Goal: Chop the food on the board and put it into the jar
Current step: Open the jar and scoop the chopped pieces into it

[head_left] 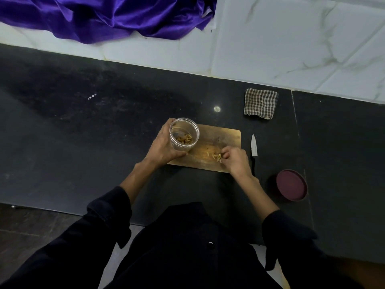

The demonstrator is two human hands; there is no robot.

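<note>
Dark stone counter (83,126) backs onto pale tiles, a purple cloth (100,15) draped at far left. On the wooden board (210,140), the left hand (164,147) wraps round a clear open jar (184,133) with chopped pieces inside, while the right hand (236,159) pinches loose chopped food (216,157) on the board. Rightward lie a knife (254,146), checked rag (260,103) and maroon lid (291,184).
</note>
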